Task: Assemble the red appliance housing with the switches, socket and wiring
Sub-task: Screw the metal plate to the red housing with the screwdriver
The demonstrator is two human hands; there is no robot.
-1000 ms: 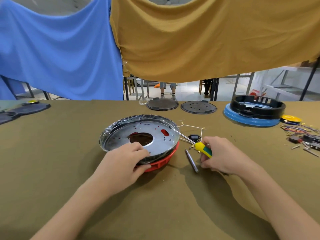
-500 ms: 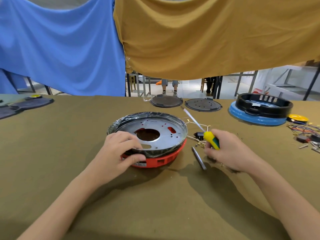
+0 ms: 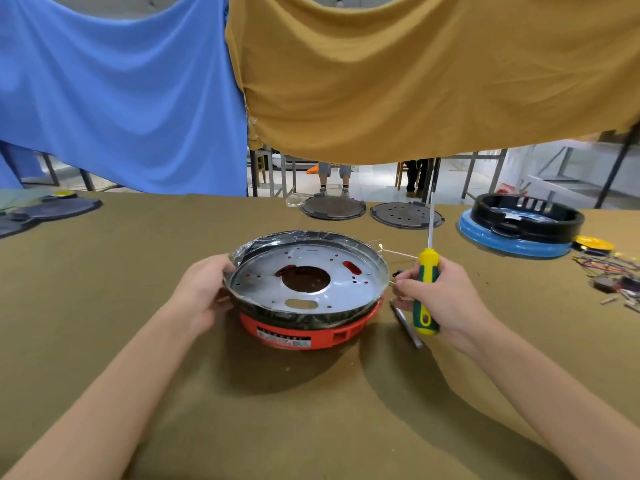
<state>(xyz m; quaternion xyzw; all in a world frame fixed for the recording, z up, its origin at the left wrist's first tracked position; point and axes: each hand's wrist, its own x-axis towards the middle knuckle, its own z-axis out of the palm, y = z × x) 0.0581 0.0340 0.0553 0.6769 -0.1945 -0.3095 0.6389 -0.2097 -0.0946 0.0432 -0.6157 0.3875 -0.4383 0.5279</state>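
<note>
The red appliance housing [image 3: 304, 332] lies on the brown table cloth with a round silver metal plate [image 3: 304, 277] wrapped in clear film seated on top. My left hand [image 3: 204, 292] grips the plate's left rim. My right hand [image 3: 446, 303] sits just right of the housing, holding a yellow and green screwdriver [image 3: 426, 289] upright with the shaft pointing up. A small black part [image 3: 397, 273] with thin wires [image 3: 394, 252] lies between the housing and my right hand. A slim metal tool [image 3: 406, 323] rests on the cloth under that hand.
Two dark round plates [image 3: 333, 207] [image 3: 406, 215] lie at the table's far edge. A blue and black housing [image 3: 519, 226] stands far right, with a yellow disc [image 3: 594, 243] and loose coloured wires and parts [image 3: 613, 275] beside it. Dark flat pieces [image 3: 52, 211] lie far left. Blue and mustard cloths hang behind.
My right hand swung the screwdriver from lying across the plate to standing upright beside the housing. My left hand slid from the near rim to the left rim.
</note>
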